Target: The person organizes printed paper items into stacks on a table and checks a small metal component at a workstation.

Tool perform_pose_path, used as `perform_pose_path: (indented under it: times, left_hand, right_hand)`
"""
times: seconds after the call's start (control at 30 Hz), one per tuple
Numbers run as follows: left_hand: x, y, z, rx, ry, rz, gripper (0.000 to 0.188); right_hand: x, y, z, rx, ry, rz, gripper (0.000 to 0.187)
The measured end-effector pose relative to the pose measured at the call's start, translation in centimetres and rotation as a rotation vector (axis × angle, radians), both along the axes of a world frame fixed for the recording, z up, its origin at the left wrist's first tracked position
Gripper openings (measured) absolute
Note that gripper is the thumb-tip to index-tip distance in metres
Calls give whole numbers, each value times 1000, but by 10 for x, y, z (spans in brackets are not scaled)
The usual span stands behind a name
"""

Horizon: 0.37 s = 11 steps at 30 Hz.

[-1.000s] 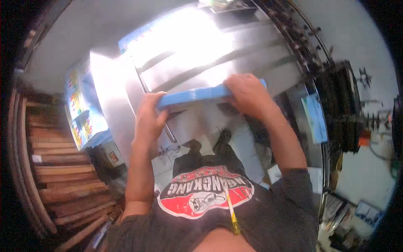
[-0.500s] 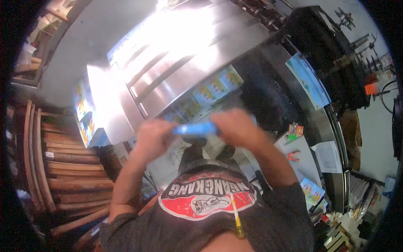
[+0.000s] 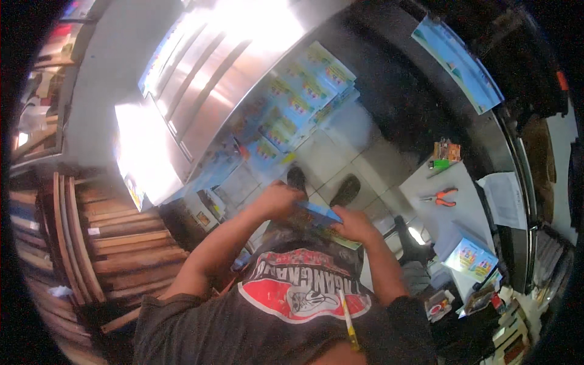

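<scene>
In front of my body I hold blue printed sheets between my two hands. My left hand is closed on their left end, its fingers curled round the edge. At the other end my right hand grips them, thumb on top. The sheets tilt down to the right, and the lower part is partly lost against my dark shirt. How many sheets there are I cannot tell.
Stacks of similar printed sheets lie ahead, beside a shiny metal machine surface. Orange-handled pliers rest on a white table at right, near another printed pile. Wooden frames stand at left.
Both hands have come down and closer to my body with the sheets, which now tilt instead of lying level. My view has shifted, showing more of the stacks and floor.
</scene>
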State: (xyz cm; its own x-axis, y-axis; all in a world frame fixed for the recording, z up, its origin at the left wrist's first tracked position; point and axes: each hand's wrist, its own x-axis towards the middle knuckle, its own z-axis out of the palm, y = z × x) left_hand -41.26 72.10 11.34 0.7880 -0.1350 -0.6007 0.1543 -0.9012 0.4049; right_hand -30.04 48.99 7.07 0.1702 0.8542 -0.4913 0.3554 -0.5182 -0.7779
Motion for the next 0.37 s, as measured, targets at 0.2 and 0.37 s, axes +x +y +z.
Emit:
perform_pose_path:
  times: [0.2, 0.37]
  left_hand:
    - [-38, 29, -21, -21, 239, 8, 36]
    - [-36, 48, -16, -3, 554, -62, 46]
  right_hand:
    - [-46, 28, -29, -136, 193, 116, 39]
    - [-62, 59, -48, -130, 288, 224, 50]
